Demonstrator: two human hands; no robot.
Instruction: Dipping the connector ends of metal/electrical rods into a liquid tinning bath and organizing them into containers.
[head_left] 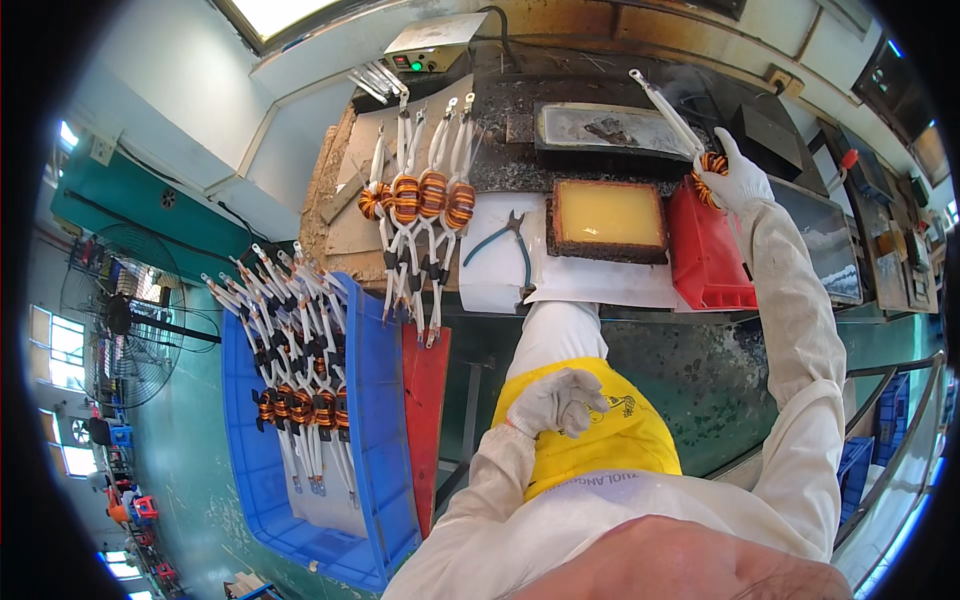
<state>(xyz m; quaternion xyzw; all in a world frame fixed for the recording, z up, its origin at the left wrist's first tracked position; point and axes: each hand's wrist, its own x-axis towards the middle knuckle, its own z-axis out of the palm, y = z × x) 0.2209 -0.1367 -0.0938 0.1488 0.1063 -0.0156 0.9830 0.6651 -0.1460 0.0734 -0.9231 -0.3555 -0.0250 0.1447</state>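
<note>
Head view: right grip (738,180) clamped on wire-wound coil (711,183) near red bin (708,250), white leads (668,117) angled across trough's (590,158) right end in view. Coil probably dense, rigid, fairly grippy; leads likely bendy, windings easily scuffed — best held round coil body, away from lug (637,75). Left grip (560,402) before yellow apron (640,445) — fingers half-curled, holding nothing visible.

At 2 o'clock, the coil (711,181) in the white-gloved right hand (743,183) is striped orange and dark brown, its leads (668,115) white. Toward 11, four coils (405,198) repeat those stripes. The left hand (558,402), at 5, wears greyish white over yellow cloth (610,450) with dark print. The crate (385,450) at 8 is blue; the bin (705,250) between 2 and 3, red. Near the centre, the pliers' handles (527,258) are teal.
</note>
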